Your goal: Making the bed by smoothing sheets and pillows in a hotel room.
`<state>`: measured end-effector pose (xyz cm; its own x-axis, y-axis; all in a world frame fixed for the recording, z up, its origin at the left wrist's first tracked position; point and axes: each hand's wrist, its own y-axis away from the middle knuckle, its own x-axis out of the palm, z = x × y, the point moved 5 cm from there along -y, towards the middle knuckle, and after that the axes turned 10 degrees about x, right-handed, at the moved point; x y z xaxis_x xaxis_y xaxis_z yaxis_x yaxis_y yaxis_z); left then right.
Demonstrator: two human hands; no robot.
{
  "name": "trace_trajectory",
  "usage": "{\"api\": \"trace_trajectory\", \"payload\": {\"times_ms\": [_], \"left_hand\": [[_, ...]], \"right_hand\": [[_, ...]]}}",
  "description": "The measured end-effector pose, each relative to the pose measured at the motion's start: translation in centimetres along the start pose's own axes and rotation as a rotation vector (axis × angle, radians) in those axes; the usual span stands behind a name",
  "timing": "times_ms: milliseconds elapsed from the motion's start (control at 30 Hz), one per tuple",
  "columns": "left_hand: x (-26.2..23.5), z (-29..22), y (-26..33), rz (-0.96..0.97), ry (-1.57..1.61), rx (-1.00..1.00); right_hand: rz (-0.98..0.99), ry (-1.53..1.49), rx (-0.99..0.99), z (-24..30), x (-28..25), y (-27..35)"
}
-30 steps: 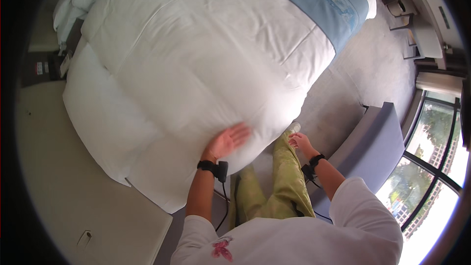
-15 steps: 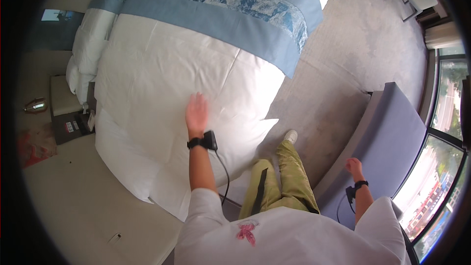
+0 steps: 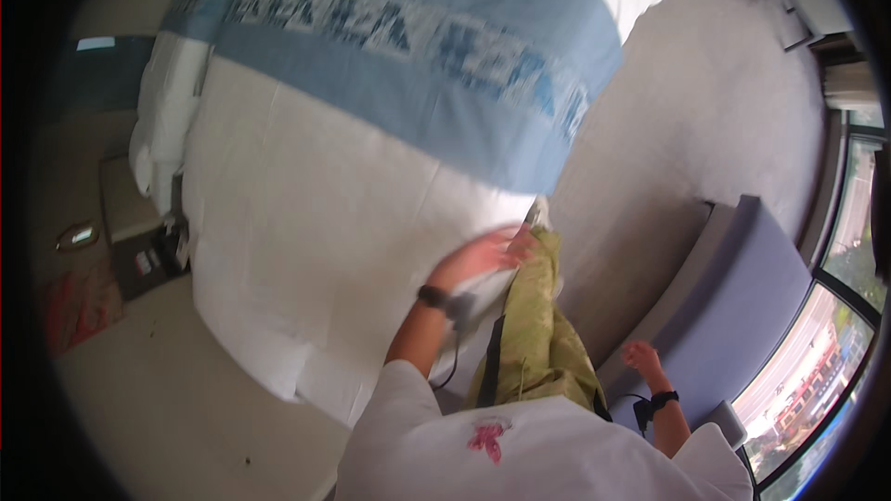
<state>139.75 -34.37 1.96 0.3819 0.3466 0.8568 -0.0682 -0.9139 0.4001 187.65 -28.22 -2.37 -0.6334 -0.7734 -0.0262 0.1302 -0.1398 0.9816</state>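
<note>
My left hand (image 3: pixel 484 256) reaches across the near right edge of the bed, by the white duvet (image 3: pixel 306 158) and just in front of my trouser leg (image 3: pixel 534 315). Motion blurs it, but its fingers look stretched out and apart, with nothing visible in them. Whether it touches the duvet I cannot tell. My right hand (image 3: pixel 642 358) hangs at my side near the purple-grey window bench (image 3: pixel 742 288). Its fingers are curled in, and no object shows in them. Across the duvet lies a blue bed runner (image 3: pixel 371 102) with a patterned band.
White pillows (image 3: pixel 172 83) line the bed's left end. A bedside table (image 3: pixel 148 260) with small items stands at the left, by the pale wall (image 3: pixel 195 390). Grey carpet (image 3: pixel 631 167) runs between bed and bench. A chair (image 3: pixel 798 0) is far right, beside the window (image 3: pixel 807 371).
My left hand has swept right from the middle of the duvet to its edge. My body has stepped forward along the bed. The right hand stays low, near the bench.
</note>
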Motion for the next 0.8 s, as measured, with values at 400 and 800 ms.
{"api": "trace_trajectory", "payload": {"times_ms": [400, 800], "left_hand": [[-3.9, -6.6, -10.9, -0.026, -0.291, -0.352], [-1.7, -32.0, -27.5, -0.707, 0.021, 0.743]], "right_hand": [[-0.094, -0.149, 0.092, 16.6, -3.5, 1.4], [-0.076, -0.041, 0.243, 22.3, -15.6, -4.0]]}}
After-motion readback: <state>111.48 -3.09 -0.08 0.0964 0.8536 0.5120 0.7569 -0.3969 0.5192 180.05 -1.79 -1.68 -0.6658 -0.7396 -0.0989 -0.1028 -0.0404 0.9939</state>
